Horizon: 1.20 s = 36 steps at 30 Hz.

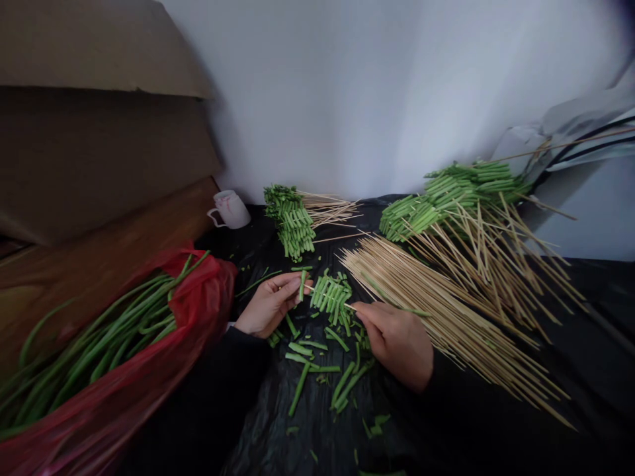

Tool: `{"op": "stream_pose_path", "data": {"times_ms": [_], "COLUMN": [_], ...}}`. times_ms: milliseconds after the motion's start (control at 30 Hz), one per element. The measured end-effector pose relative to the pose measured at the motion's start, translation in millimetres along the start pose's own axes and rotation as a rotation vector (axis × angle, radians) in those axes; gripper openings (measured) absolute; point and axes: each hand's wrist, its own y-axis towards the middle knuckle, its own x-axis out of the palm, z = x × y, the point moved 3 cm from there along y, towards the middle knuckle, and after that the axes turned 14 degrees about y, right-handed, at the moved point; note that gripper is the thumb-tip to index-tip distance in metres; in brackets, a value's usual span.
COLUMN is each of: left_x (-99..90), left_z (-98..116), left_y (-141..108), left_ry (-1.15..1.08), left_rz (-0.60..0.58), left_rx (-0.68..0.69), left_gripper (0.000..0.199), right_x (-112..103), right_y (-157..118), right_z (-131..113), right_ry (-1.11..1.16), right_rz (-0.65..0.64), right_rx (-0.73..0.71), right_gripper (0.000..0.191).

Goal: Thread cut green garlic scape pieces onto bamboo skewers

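My left hand [268, 305] pinches a short green stem piece [302, 285] upright at the tip of a wooden skewer. Several cut green pieces [331, 295] sit side by side along that skewer, between my two hands. My right hand [399, 340] has its fingers closed on the skewer's other end. Loose cut pieces [299, 389] lie below and between my hands on the black plastic sheet [278, 430]. Just right of my right hand lies a large bundle of bare skewers [446, 304].
A red plastic bag [198, 317] of long green stems is at the left. Filled skewers [295, 228] lie at the back centre, with a larger pile [461, 195] at the back right. A white mug [232, 210] stands near the wall; cardboard boxes [99, 145] rise behind the bag.
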Motion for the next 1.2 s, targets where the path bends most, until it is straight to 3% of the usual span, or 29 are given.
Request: {"op": "stream_pose_path", "data": {"times_ms": [1000,1200], "left_x": [7.3,8.4], "left_z": [4.1,4.5], "left_y": [-4.9,-5.6], "left_ry": [0.069,0.143], "left_rz": [0.135,0.070], "left_rx": [0.033,0.060], "left_gripper": [0.033,0.034], "right_x": [2.5,0.7], "right_y": [-2.2,-0.8], "right_z": [-1.0,-1.7], "right_ry": [0.005,-0.004], "right_rz": [-0.047,-0.060], "right_rx": [0.024,0.039], "right_gripper": [0.032,0.032]}}
